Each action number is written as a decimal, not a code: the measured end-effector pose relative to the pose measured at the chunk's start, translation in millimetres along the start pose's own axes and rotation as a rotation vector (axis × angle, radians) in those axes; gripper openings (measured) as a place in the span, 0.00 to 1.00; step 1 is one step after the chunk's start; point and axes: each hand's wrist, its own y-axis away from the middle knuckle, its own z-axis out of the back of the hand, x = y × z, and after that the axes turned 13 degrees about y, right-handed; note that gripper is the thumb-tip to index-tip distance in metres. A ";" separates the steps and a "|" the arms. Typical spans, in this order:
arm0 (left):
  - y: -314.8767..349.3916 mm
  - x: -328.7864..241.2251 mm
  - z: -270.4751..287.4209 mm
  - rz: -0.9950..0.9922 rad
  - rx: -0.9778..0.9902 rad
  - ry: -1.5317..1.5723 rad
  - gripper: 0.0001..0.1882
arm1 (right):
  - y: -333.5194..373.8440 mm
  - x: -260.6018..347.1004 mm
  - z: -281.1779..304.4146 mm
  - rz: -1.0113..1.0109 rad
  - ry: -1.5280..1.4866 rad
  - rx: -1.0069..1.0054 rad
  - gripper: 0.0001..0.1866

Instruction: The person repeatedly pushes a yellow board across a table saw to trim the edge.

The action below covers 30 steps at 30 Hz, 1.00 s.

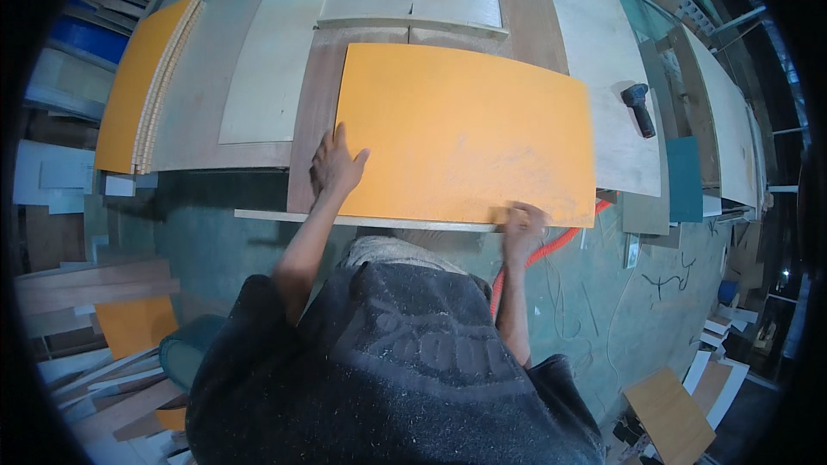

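A flat orange panel (465, 133) lies in front of me on the workbench, with pale dust scattered over its lower right part. My left hand (338, 165) rests at the panel's left edge, its fingers spread and the thumb over the orange face. By the near edge, toward the right, my right hand (524, 222) is curled and partly blurred by motion. A small brownish smear shows beside its fingers; what it holds there cannot be made out. A thin pale strip of board (370, 222) runs along the panel's near edge.
A dark cordless power tool (638, 109) lies on the bench at right. Stacked orange panels (151, 86) stand at the far left. An orange-red hose (551, 247) passes under the near right edge. Board offcuts (129, 396) pile up at lower left.
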 end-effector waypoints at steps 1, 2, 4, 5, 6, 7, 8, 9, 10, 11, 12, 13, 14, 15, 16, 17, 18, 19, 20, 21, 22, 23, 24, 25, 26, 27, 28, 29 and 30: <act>14.0 4.7 4.0 0.022 -0.014 0.054 0.42 | -5.3 -51.3 -0.7 -0.063 0.129 -0.211 0.10; 28.8 8.5 3.1 0.072 -0.007 0.018 0.39 | -10.5 -106.8 -1.0 -0.356 0.072 -0.223 0.12; 60.0 31.5 5.2 0.209 -0.006 -0.086 0.33 | -16.0 -146.0 5.6 -0.825 -0.175 -0.133 0.18; 68.7 44.1 2.1 0.149 -0.070 -0.082 0.31 | -30.3 -142.6 7.2 -0.998 -0.355 -0.037 0.22; 78.2 54.1 -9.0 0.079 -0.117 -0.067 0.29 | -40.4 -153.0 6.1 -1.016 -0.529 0.073 0.21; 91.0 62.8 -20.0 0.006 -0.150 -0.052 0.28 | -46.5 -170.9 5.5 -1.040 -0.695 0.175 0.22; 92.7 58.1 -24.2 -0.015 -0.220 -0.046 0.26 | -51.9 -185.9 0.6 -1.061 -0.863 0.283 0.24; 92.5 53.4 -26.2 -0.019 -0.224 -0.024 0.25 | -53.9 -195.2 -5.3 -1.079 -1.037 0.385 0.27; 92.8 52.1 -24.3 -0.017 -0.236 -0.012 0.24 | -55.1 -192.7 -16.0 -1.087 -1.029 0.372 0.26; 92.9 53.5 -23.2 -0.023 -0.248 0.002 0.23 | -53.9 -189.1 -23.4 -1.091 -1.024 0.350 0.25; 92.0 55.1 -23.4 -0.026 -0.256 -0.007 0.23 | -53.6 -186.2 -28.0 -1.065 -1.028 0.324 0.25; 92.4 56.6 -24.0 -0.030 -0.262 -0.014 0.22 | -51.1 -184.0 -30.4 -1.039 -1.030 0.296 0.24; 93.7 58.0 -24.7 -0.034 -0.267 -0.021 0.22 | -48.6 -182.6 -31.5 -1.013 -1.032 0.268 0.24; 93.6 60.1 -24.3 -0.060 -0.277 -0.019 0.22 | -48.4 -180.1 -33.5 -1.013 -1.042 0.249 0.24; 94.0 62.3 -23.8 -0.087 -0.287 -0.018 0.22 | -48.3 -178.3 -34.7 -1.012 -1.052 0.230 0.24; 95.2 64.4 -23.4 -0.113 -0.296 -0.016 0.23 | -47.4 -176.6 -36.2 -1.012 -1.063 0.210 0.25; 94.7 63.2 -22.7 -0.126 -0.279 -0.010 0.22 | -48.4 -181.4 -36.0 -1.004 -1.063 0.212 0.24; 95.1 62.4 -22.4 -0.138 -0.262 -0.002 0.22 | -49.3 -190.2 -35.3 -0.996 -1.062 0.215 0.24; 95.7 61.7 -22.3 -0.150 -0.244 0.005 0.22 | -49.5 -198.9 -34.2 -0.987 -1.061 0.217 0.24; 94.9 62.3 -21.5 -0.164 -0.234 0.011 0.22 | -50.2 -201.4 -36.2 -0.988 -1.027 0.204 0.24; 94.0 62.9 -20.8 -0.177 -0.224 0.018 0.22 | -50.3 -203.9 -37.7 -0.989 -0.993 0.190 0.24; 94.3 63.3 -20.6 -0.190 -0.214 0.025 0.22 | -48.8 -206.4 -37.8 -0.989 -0.958 0.176 0.24; 94.7 64.3 -19.3 -0.192 -0.212 0.017 0.21 | -49.3 -200.9 -40.8 -1.005 -0.965 0.160 0.24; 95.7 65.0 -18.4 -0.193 -0.210 0.008 0.21 | -50.2 -195.5 -43.1 -1.022 -0.971 0.144 0.24; 96.9 66.2 -16.9 -0.194 -0.209 0.000 0.20 | -50.3 -189.3 -46.1 -1.038 -0.978 0.129 0.24; 95.9 64.2 -17.9 -0.206 -0.205 0.000 0.20 | -49.5 -196.7 -41.0 -1.003 -0.946 0.150 0.24; 94.6 63.7 -19.9 -0.214 -0.202 0.003 0.19 | -49.8 -208.4 -37.5 -0.966 -0.911 0.172 0.24; 93.4 63.2 -21.9 -0.222 -0.198 0.006 0.19 | -49.6 -219.4 -34.8 -0.929 -0.876 0.195 0.24; 93.7 64.0 -22.0 -0.222 -0.214 -0.001 0.18 | -50.6 -215.6 -38.4 -0.955 -0.892 0.181 0.25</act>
